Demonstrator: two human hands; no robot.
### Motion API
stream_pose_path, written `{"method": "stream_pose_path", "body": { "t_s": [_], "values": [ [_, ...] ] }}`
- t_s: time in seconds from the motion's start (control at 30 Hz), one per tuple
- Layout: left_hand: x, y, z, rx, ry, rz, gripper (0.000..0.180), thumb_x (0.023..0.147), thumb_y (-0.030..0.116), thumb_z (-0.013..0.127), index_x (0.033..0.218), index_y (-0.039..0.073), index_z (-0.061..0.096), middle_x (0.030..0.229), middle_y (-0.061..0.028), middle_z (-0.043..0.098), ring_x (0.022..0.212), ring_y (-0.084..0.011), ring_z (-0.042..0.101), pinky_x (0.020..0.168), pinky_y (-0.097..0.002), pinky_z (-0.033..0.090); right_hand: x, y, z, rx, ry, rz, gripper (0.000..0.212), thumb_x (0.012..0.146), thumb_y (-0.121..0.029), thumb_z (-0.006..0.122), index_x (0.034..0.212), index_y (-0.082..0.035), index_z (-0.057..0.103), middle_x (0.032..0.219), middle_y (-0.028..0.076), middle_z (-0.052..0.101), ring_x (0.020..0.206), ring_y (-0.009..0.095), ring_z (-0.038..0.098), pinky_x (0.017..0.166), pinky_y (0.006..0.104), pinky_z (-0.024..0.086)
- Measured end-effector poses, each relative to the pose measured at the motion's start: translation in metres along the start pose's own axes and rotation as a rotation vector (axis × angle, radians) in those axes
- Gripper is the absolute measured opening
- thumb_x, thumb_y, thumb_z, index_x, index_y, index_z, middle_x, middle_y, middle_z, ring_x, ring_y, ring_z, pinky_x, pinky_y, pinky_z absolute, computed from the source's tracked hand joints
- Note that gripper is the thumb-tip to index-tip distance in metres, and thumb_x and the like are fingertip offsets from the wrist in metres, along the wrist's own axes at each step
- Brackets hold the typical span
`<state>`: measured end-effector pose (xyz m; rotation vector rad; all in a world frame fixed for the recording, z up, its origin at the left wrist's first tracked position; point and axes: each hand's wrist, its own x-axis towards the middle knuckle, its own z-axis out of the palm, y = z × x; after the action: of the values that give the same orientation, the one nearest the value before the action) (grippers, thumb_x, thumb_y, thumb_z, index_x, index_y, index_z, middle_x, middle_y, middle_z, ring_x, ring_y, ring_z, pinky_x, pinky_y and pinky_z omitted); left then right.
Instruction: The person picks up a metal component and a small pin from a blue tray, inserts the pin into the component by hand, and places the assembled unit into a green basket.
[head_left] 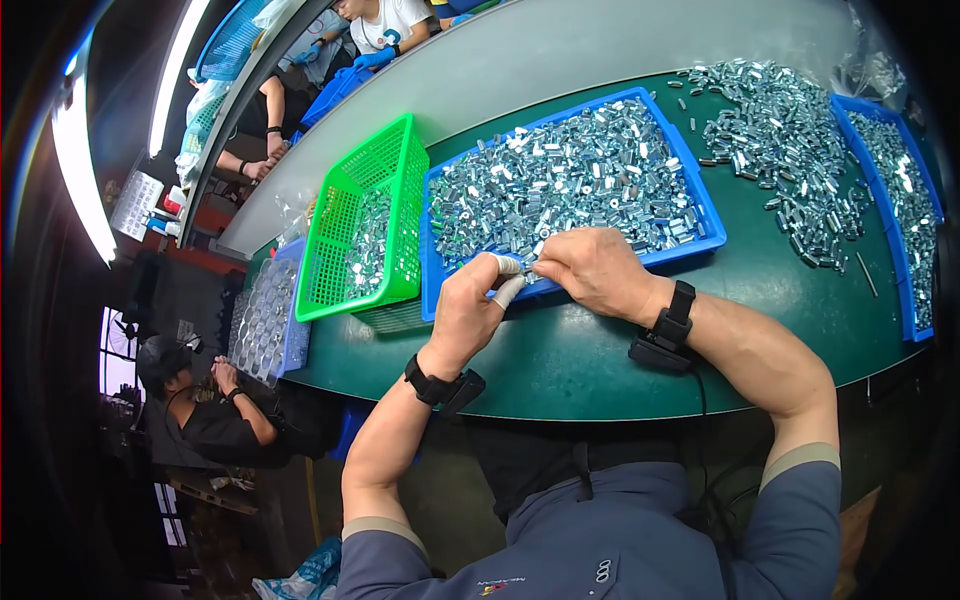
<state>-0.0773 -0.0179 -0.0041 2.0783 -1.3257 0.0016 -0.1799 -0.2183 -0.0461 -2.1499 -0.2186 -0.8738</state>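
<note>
My left hand (470,308) and my right hand (600,275) meet over the near edge of a blue tray (705,205) heaped with small silvery metal parts (570,180). Both are closed in a pinch, fingertips almost touching. White coverings wrap the thumb and a finger of my left hand. Between the fingertips shows a small silvery metal part (532,278), partly hidden by the fingers. To the left, a green plastic basket (325,245) holds a smaller pile of similar parts (370,240).
Loose metal parts (775,140) lie piled on the green table (640,370) at right, near a thin rod (866,274). Another filled blue tray (908,330) stands far right. Round pieces fill a container (268,305) at left. A grey partition (480,75) runs behind; other people sit beyond it and at left.
</note>
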Motion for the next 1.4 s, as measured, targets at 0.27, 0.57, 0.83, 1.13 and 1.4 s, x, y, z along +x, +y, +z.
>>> {"method": "stream_pose_path", "body": {
  "t_s": [0.27, 0.57, 0.83, 1.13, 1.4],
  "values": [
    [0.0029, 0.0065, -0.0028, 0.011, 0.044, 0.061, 0.019, 0.088, -0.005, 0.082, 0.101, 0.0, 0.069, 0.091, -0.0099, 0.071, 0.081, -0.0198, 0.072, 0.075, -0.0323, 0.059, 0.0002, -0.0031, -0.0033, -0.021, -0.076, 0.1, 0.024, 0.097, -0.025, 0.074, 0.084, -0.006, 0.068, 0.08, 0.016, 0.069, 0.08, 0.038, 0.07, 0.068, 0.0496, 0.053],
    [0.0032, 0.0014, -0.0008, 0.073, 0.02, 0.133, 0.022, 0.085, -0.007, 0.082, 0.101, 0.0, 0.069, 0.091, -0.0105, 0.069, 0.08, -0.0223, 0.071, 0.072, -0.0329, 0.057, -0.0012, -0.0013, -0.0047, -0.046, -0.127, 0.075, 0.019, 0.097, -0.021, 0.074, 0.088, -0.006, 0.068, 0.083, 0.014, 0.071, 0.081, 0.036, 0.071, 0.072, 0.0475, 0.055],
    [0.0032, 0.0009, 0.0021, 0.045, 0.059, 0.118, 0.019, 0.086, 0.0, 0.083, 0.097, 0.003, 0.068, 0.087, -0.0124, 0.067, 0.077, -0.0318, 0.068, 0.067, -0.0409, 0.054, -0.0007, -0.0006, -0.0044, 0.027, -0.083, 0.027, 0.016, 0.098, -0.02, 0.073, 0.091, -0.006, 0.068, 0.083, 0.014, 0.071, 0.081, 0.037, 0.071, 0.071, 0.0476, 0.055],
    [0.0023, 0.0016, 0.0014, 0.057, 0.054, 0.142, 0.019, 0.087, -0.001, 0.082, 0.099, 0.002, 0.068, 0.089, -0.0121, 0.069, 0.079, -0.0297, 0.069, 0.07, -0.0382, 0.055, -0.0003, -0.0028, -0.006, -0.021, -0.136, 0.089, 0.015, 0.098, -0.022, 0.073, 0.095, -0.007, 0.071, 0.086, 0.013, 0.072, 0.083, 0.037, 0.071, 0.072, 0.048, 0.055],
    [-0.0012, -0.0013, -0.0014, 0.051, 0.049, 0.115, 0.019, 0.089, -0.006, 0.08, 0.102, -0.001, 0.068, 0.091, -0.0114, 0.069, 0.08, -0.0242, 0.07, 0.073, -0.0334, 0.057, -0.0014, 0.0018, -0.0019, 0.006, -0.07, -0.022, 0.018, 0.099, -0.024, 0.073, 0.095, -0.007, 0.072, 0.088, 0.011, 0.072, 0.087, 0.036, 0.07, 0.077, 0.0485, 0.054]
  ]
}}
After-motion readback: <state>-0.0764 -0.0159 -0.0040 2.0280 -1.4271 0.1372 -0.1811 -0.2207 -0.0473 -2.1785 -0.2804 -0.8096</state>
